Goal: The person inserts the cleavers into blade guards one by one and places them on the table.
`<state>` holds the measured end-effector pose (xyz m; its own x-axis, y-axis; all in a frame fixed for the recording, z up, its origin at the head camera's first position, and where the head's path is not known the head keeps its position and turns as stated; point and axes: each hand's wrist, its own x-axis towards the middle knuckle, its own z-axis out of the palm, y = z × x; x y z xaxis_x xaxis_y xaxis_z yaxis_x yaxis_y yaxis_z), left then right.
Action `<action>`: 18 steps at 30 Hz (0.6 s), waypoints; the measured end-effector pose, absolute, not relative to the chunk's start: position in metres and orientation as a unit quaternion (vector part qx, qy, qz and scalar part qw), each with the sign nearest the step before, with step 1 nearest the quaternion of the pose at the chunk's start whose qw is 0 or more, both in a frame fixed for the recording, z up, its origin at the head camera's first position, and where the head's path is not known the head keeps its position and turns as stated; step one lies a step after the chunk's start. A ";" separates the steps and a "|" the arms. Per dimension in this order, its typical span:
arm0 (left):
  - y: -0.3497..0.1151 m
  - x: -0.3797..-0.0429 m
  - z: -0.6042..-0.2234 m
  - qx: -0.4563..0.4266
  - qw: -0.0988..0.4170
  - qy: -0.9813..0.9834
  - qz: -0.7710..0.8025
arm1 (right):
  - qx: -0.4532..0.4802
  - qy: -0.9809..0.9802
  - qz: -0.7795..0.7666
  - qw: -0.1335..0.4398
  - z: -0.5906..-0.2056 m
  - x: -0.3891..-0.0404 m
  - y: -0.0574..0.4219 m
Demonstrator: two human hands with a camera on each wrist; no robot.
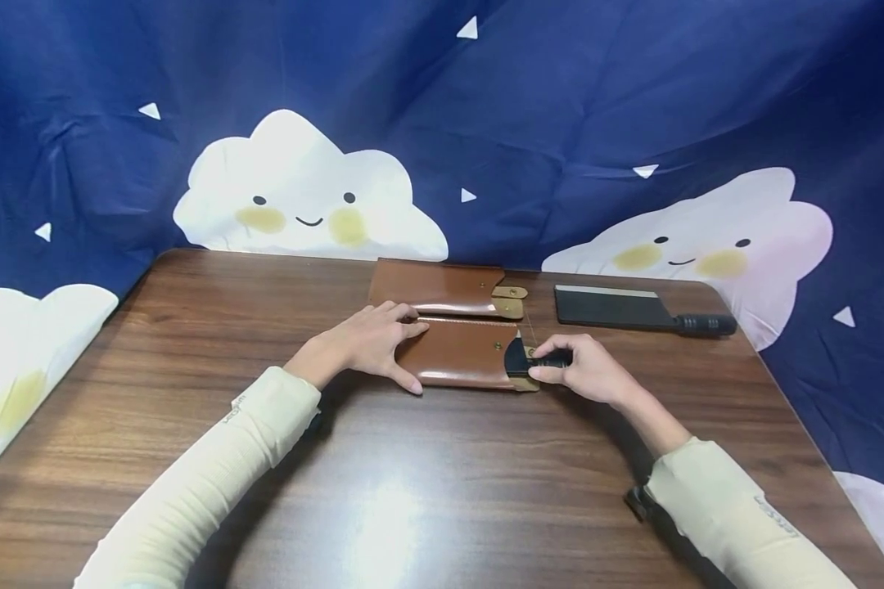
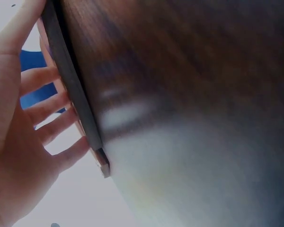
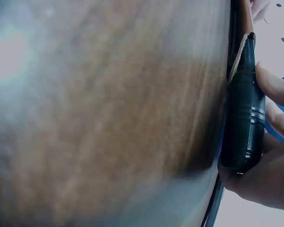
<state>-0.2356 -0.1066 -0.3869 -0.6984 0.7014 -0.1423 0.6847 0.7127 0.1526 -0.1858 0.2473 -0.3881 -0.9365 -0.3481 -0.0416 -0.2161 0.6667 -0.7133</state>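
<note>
A brown leather knife sheath [image 1: 457, 352] lies flat on the table. Across its left end my left hand [image 1: 372, 342] is spread, thumb at the near edge and fingers toward the far edge. In the left wrist view the fingers [image 2: 54, 125] look fairly straight and meet the sheath's side. My right hand [image 1: 588, 368] grips the black handle [image 3: 245, 123] of a cleaver between thumb and fingers. Most of the cleaver's blade is hidden inside the sheath; a dark part of it [image 1: 516, 357] shows at the mouth. The sheath's tan strap [image 1: 525, 384] is unfastened.
Behind, a second brown sheath [image 1: 435, 288] lies with its tan straps loose. To its right rests another cleaver [image 1: 611, 308] with a black blade and handle. A blue curtain with clouds [image 1: 309, 196] hangs at the far edge of the wooden table [image 1: 265, 286].
</note>
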 end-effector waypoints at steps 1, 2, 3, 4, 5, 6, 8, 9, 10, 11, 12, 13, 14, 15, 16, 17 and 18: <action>-0.107 -0.236 -0.387 0.377 0.095 0.920 0.045 | -0.158 0.909 -0.376 0.089 -0.388 -0.187 0.247; -0.107 -0.236 -0.387 0.377 0.094 0.920 0.045 | -0.161 0.909 -0.374 0.090 -0.387 -0.187 0.248; -0.108 -0.236 -0.387 0.378 0.093 0.920 0.046 | -0.163 0.909 -0.373 0.091 -0.387 -0.188 0.248; -0.108 -0.237 -0.387 0.378 0.092 0.920 0.046 | -0.165 0.909 -0.372 0.092 -0.387 -0.189 0.248; -0.109 -0.237 -0.387 0.378 0.091 0.920 0.046 | -0.167 0.909 -0.370 0.092 -0.387 -0.189 0.248; -0.109 -0.237 -0.387 0.379 0.092 0.920 0.046 | -0.169 0.909 -0.369 0.093 -0.387 -0.190 0.248; -0.110 -0.237 -0.387 0.379 0.094 0.919 0.048 | -0.172 0.909 -0.367 0.096 -0.387 -0.190 0.249; -0.110 -0.238 -0.387 0.379 0.095 0.919 0.051 | -0.173 0.909 -0.366 0.097 -0.388 -0.190 0.249; -0.111 -0.238 -0.388 0.379 0.094 0.919 0.055 | -0.173 0.910 -0.363 0.097 -0.388 -0.191 0.249; -0.111 -0.239 -0.388 0.378 0.094 0.919 0.062 | -0.174 0.911 -0.361 0.097 -0.388 -0.191 0.249; -0.111 -0.240 -0.388 0.376 0.093 0.919 0.068 | -0.176 0.912 -0.357 0.097 -0.388 -0.191 0.250; -0.111 -0.241 -0.388 0.376 0.092 0.919 0.075 | -0.178 0.913 -0.353 0.098 -0.388 -0.192 0.250; -0.111 -0.242 -0.388 0.374 0.092 0.919 0.082 | -0.181 0.914 -0.348 0.099 -0.388 -0.192 0.251; -0.111 -0.243 -0.388 0.373 0.091 0.919 0.090 | -0.184 0.915 -0.344 0.100 -0.388 -0.193 0.252; -0.111 -0.244 -0.388 0.372 0.091 0.918 0.098 | -0.189 0.915 -0.341 0.102 -0.387 -0.193 0.252; -0.111 -0.244 -0.387 0.372 0.091 0.918 0.104 | -0.195 0.915 -0.337 0.103 -0.386 -0.193 0.253; -0.111 -0.245 -0.387 0.372 0.091 0.917 0.111 | -0.201 0.915 -0.334 0.103 -0.386 -0.193 0.254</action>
<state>-0.2450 -0.1111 -0.3867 -0.7074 0.7017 -0.0843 0.6615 0.6994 0.2708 -0.1926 0.2544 -0.3856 -0.8982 -0.4362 -0.0552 -0.2983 0.6968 -0.6523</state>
